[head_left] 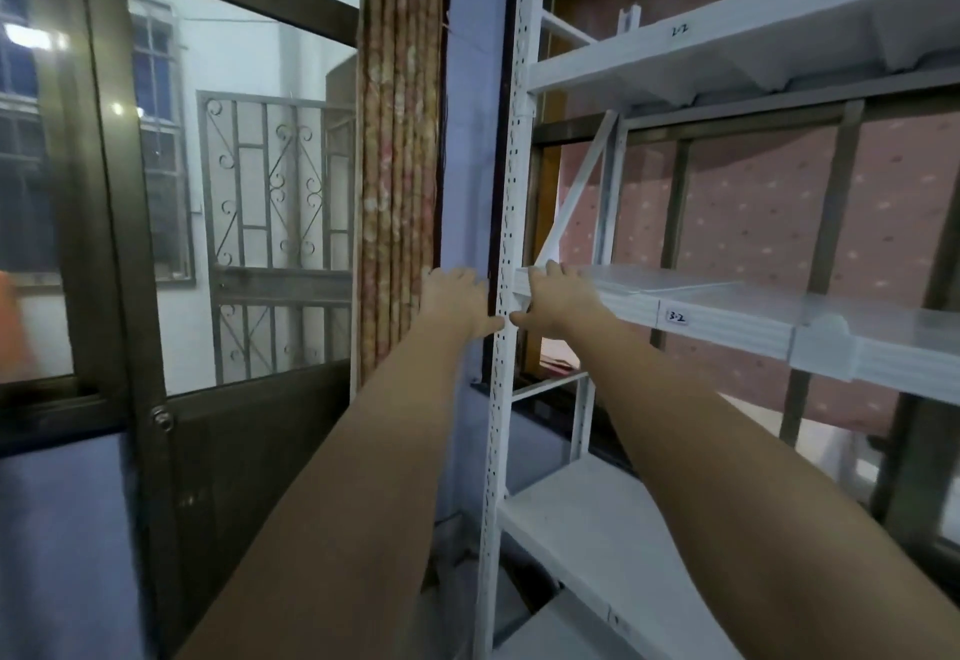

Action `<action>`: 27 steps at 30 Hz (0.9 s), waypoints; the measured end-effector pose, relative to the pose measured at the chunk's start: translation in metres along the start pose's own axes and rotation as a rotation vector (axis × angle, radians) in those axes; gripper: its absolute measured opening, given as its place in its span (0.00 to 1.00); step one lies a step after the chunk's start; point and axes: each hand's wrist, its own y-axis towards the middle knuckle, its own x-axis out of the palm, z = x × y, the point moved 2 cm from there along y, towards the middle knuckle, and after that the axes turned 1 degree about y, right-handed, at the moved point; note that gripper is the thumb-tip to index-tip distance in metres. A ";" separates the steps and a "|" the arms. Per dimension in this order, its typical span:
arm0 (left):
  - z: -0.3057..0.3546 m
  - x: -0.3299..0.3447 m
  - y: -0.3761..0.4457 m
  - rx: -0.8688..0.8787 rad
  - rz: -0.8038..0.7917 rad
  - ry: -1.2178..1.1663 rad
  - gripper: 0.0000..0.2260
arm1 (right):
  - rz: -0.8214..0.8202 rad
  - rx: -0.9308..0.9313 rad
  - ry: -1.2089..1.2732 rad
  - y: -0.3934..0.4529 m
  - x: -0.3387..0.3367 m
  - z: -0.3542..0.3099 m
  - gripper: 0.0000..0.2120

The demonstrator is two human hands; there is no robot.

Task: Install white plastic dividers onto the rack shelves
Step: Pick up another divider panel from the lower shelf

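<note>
1. Left hand (457, 300) lies flat, fingers straight, beside the post (506, 264).
2. Right hand (558, 295) presses the divider (670, 277) on the middle shelf (727, 324), fingers straight.
3. Push it evenly into the corner; keep it flat.

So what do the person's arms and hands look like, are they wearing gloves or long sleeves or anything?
No gloves and no sleeves in view. Both long forearms are bare from the bottom edge of the picture up to the wrists. The left hand and the right hand are bare too, with no watch, bracelet or ring that I can see. The picture is a little blurry, so small things like a thin ring could be missed.
</note>
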 end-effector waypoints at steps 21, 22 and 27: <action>0.041 0.086 0.240 0.247 0.139 -0.189 0.28 | -0.073 0.292 -0.077 0.185 0.085 0.096 0.34; 0.045 0.090 0.250 0.276 0.148 -0.203 0.27 | -0.083 0.317 -0.091 0.191 0.090 0.100 0.35; 0.056 0.108 0.299 0.385 0.220 -0.255 0.26 | -0.097 0.477 -0.106 0.216 0.102 0.117 0.36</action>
